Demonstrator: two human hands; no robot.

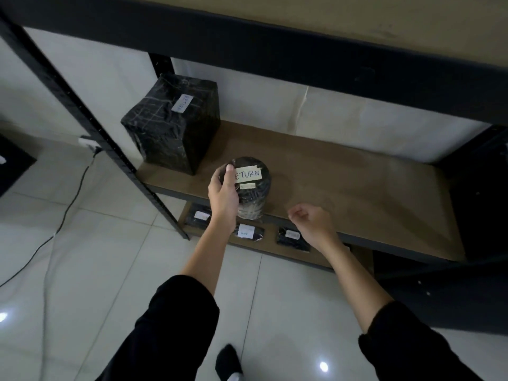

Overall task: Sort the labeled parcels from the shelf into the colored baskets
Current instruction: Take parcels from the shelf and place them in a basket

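A round parcel (pixel 251 189) wrapped in black film, with a white label reading RETURN, stands near the front edge of the brown shelf board (pixel 343 182). My left hand (pixel 223 192) grips its left side, thumb on top. My right hand (pixel 310 220) hovers to the right of it over the shelf's front edge, fingers loosely curled, holding nothing. A large black-wrapped box (pixel 171 130) with a RETURN label stands at the shelf's back left. On the lower shelf lie three small black parcels (pixel 248 232) with white labels. No basket is in view.
A black metal upright (pixel 110 144) frames the shelf's left side, and an upper shelf beam (pixel 275 50) hangs overhead. A cable (pixel 68 204) trails across the white tiled floor to the left. A dark object (pixel 11 163) sits at the far left edge.
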